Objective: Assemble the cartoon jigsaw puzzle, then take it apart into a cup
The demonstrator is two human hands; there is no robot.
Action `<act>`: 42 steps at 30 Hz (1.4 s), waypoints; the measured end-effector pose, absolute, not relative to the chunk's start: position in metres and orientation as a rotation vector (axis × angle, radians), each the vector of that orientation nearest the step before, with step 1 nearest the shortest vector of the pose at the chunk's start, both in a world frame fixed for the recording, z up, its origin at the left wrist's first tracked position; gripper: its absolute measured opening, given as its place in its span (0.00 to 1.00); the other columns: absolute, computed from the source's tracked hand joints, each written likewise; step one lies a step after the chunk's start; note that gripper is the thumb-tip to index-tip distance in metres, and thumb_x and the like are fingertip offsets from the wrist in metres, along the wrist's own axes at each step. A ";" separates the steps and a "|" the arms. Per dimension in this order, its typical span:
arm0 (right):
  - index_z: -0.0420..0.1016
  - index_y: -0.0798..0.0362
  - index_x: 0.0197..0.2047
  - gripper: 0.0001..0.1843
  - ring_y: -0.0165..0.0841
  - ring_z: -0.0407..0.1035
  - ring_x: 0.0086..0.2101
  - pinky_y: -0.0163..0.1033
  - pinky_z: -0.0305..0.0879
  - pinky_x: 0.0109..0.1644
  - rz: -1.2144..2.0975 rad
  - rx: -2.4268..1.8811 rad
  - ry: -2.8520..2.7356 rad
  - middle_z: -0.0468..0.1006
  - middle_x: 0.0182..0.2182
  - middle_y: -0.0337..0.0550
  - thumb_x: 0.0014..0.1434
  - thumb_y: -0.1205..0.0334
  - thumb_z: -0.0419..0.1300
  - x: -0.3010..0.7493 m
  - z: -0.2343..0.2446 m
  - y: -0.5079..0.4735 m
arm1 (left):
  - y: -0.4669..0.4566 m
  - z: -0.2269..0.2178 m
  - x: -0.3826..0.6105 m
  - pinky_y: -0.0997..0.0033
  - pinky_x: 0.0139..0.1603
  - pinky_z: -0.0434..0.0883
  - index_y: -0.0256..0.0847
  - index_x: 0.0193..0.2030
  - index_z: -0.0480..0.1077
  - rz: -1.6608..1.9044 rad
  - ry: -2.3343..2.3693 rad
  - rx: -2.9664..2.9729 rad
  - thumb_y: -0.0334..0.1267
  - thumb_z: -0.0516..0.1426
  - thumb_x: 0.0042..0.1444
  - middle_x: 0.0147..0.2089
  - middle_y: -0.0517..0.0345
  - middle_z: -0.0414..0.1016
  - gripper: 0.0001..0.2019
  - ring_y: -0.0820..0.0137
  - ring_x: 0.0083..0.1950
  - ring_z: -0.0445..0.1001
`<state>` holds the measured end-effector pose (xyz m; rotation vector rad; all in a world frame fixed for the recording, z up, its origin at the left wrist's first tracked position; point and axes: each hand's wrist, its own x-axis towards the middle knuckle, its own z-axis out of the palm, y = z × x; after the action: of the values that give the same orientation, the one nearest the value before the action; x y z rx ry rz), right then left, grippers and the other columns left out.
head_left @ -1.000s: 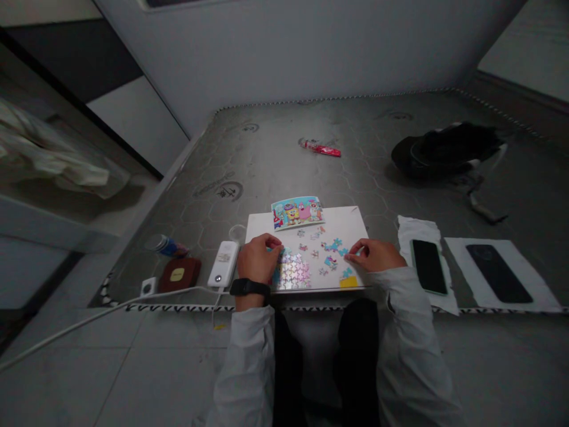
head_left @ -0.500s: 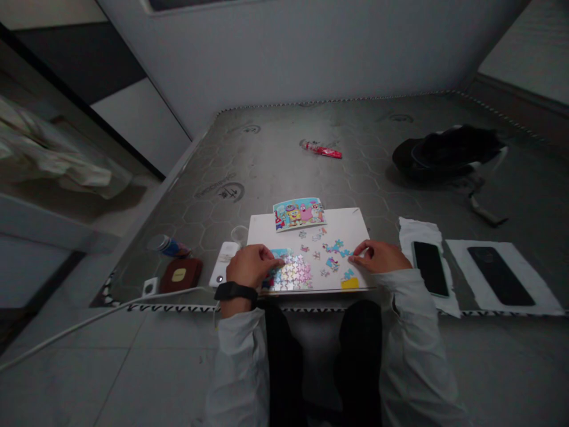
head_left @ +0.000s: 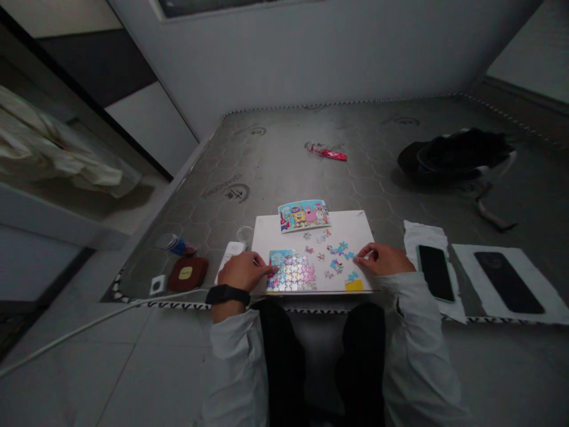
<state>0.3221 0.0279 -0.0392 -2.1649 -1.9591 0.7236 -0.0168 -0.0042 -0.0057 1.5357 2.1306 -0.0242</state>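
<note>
From center of white board [head_left: 353, 227], locate joined puzzle block [head_left: 292, 271] at 7 to 8 o'clock, apparently partial. Note left hand [head_left: 242, 271] at 9, fingers narrowed at block's left edge; impossible to tell grip. Note right hand [head_left: 386, 259] at 3, fingers narrowed at blue piece [head_left: 349, 255]; likewise impossible to tell. Count loose pieces [head_left: 336, 265], 12 to 4, as unjoined. See picture card [head_left: 304, 216] crossing far edge near 12, open board at 2, broad mat [head_left: 271, 172] beyond.

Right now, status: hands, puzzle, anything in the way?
Left hand at left edge of joined multicoloured jigsaw section; right hand at loose blue jigsaw pieces, grip unclear. Section on white rectangular board. Colourful rectangular picture card beyond, clear of both hands.
</note>
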 end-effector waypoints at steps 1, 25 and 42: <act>0.81 0.48 0.33 0.08 0.31 0.68 0.27 0.36 0.55 0.29 0.729 -2.161 -1.957 0.76 0.26 0.37 0.53 0.53 0.67 0.322 -0.039 0.028 | -0.003 -0.007 -0.013 0.69 0.33 0.63 0.45 0.30 0.76 -0.014 2.118 1.534 0.57 0.65 0.47 0.37 0.55 0.82 0.17 0.62 0.39 0.77; 0.80 0.49 0.34 0.11 0.32 0.67 0.27 0.37 0.52 0.30 0.655 -2.076 -1.989 0.75 0.24 0.37 0.56 0.50 0.64 0.310 -0.044 0.030 | 0.004 -0.016 -0.017 0.68 0.34 0.61 0.46 0.35 0.78 0.227 2.229 1.487 0.56 0.60 0.55 0.37 0.57 0.82 0.16 0.64 0.39 0.77; 0.78 0.47 0.33 0.11 0.29 0.67 0.27 0.36 0.54 0.32 0.844 -1.826 -2.165 0.74 0.24 0.31 0.47 0.56 0.73 0.274 -0.054 0.027 | 0.006 -0.012 -0.001 0.66 0.35 0.62 0.46 0.36 0.78 0.297 2.265 1.501 0.53 0.60 0.57 0.38 0.58 0.82 0.14 0.62 0.40 0.77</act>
<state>0.2745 0.0268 -0.0543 -1.8257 -2.1648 0.8444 -0.0013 0.0059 -0.0118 1.5009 2.2648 0.2967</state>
